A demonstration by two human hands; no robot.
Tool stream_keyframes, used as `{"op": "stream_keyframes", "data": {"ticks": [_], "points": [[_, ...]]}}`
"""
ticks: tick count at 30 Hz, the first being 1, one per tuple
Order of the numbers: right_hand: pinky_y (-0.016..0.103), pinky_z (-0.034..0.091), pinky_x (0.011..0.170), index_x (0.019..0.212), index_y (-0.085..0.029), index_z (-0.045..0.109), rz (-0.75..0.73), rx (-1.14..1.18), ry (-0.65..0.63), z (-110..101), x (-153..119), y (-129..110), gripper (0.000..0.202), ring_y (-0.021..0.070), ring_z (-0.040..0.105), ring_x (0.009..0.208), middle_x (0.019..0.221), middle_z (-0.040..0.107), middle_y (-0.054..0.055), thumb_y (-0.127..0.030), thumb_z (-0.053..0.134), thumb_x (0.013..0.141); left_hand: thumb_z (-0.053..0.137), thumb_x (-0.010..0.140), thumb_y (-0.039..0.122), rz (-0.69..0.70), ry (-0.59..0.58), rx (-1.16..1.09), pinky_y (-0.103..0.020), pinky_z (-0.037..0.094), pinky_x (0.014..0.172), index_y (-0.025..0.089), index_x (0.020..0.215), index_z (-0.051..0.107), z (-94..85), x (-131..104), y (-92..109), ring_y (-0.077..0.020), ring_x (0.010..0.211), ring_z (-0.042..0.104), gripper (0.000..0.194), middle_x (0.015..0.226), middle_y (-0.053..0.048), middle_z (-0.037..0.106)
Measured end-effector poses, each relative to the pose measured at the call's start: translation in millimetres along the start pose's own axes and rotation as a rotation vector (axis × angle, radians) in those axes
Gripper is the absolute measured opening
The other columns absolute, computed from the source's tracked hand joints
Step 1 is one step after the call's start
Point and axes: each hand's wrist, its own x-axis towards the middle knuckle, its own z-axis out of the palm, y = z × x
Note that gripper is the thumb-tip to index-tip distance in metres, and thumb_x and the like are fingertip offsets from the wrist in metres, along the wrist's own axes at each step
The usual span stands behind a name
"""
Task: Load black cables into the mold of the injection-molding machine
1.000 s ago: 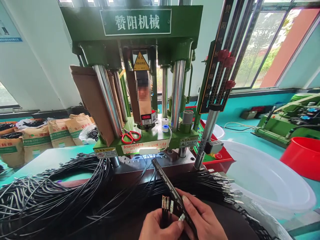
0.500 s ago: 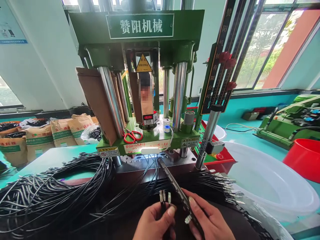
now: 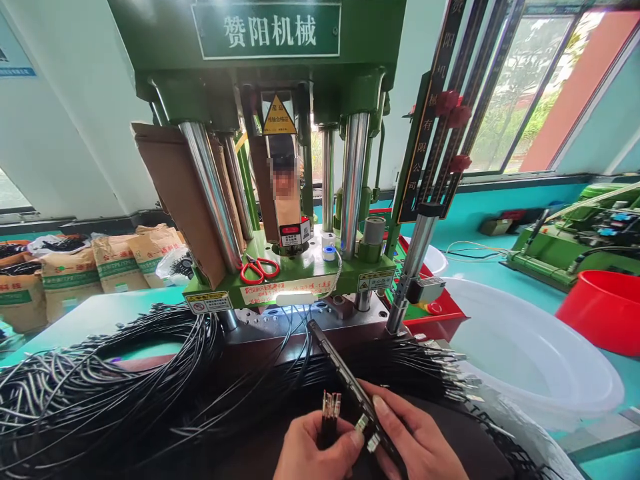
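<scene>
At the bottom centre of the frame we find the left hand (image 3: 313, 453) closed around a small bunch of black wires (image 3: 330, 417), their metal terminals pointing up. Just to its right, the right hand (image 3: 417, 443) grips a long dark slotted bar (image 3: 343, 373) that slants toward the green press (image 3: 295, 167). Loose black cables (image 3: 100, 393) cover the worktop (image 3: 107, 317) at lower left. A white basin (image 3: 530, 360) sits at right.
</scene>
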Motion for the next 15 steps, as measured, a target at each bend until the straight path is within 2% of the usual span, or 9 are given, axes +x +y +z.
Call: {"op": "stream_keyframes", "data": {"ticks": [5, 8, 12, 15], "points": [[0.018, 0.029, 0.033, 0.113, -0.022, 0.067, -0.033, -0.092, -0.013, -1.6, -0.8, -1.0, 0.048, 0.0054, 0.037, 0.038, 0.065, 0.058, 0.000, -0.056, 0.061, 0.079, 0.075, 0.055, 0.060, 0.007, 0.017, 0.055, -0.020, 0.025, 0.039, 0.013, 0.072, 0.062, -2.8, 3.0, -5.7, -0.0055, 0.037, 0.037, 0.052, 0.047, 0.003, 0.050], [0.019, 0.032, 0.031, 0.113, -0.022, 0.069, -0.067, -0.167, -0.010, -2.1, 0.1, -1.7, 0.051, 0.0088, 0.043, 0.039, 0.066, 0.062, 0.003, -0.058, 0.059, 0.079, 0.075, 0.055, 0.059, 0.000, 0.030, 0.059, -0.019, 0.025, 0.040, 0.012, 0.073, 0.062, -2.7, 2.3, -4.6, -0.0050, 0.037, 0.037, 0.052, 0.046, 0.003, 0.050], [0.022, 0.045, 0.042, 0.107, -0.022, 0.072, -0.169, -0.241, 0.036, 0.4, -0.1, -3.3, 0.047, 0.0173, 0.059, 0.060, 0.077, 0.065, 0.006, -0.057, 0.061, 0.077, 0.074, 0.054, 0.062, -0.014, 0.011, 0.033, -0.018, 0.023, 0.037, 0.014, 0.072, 0.058, -0.7, 0.0, -0.4, -0.0036, 0.034, 0.034, 0.054, 0.044, 0.005, 0.048], [0.023, 0.048, 0.048, 0.106, -0.022, 0.073, -0.196, -0.259, 0.037, 1.9, -1.5, -5.3, 0.048, 0.0199, 0.061, 0.068, 0.080, 0.065, 0.007, -0.058, 0.062, 0.076, 0.074, 0.054, 0.064, -0.019, -0.011, 0.027, -0.018, 0.025, 0.036, 0.014, 0.073, 0.057, -1.9, 0.6, -1.2, -0.0045, 0.033, 0.037, 0.056, 0.044, 0.005, 0.049]]}}
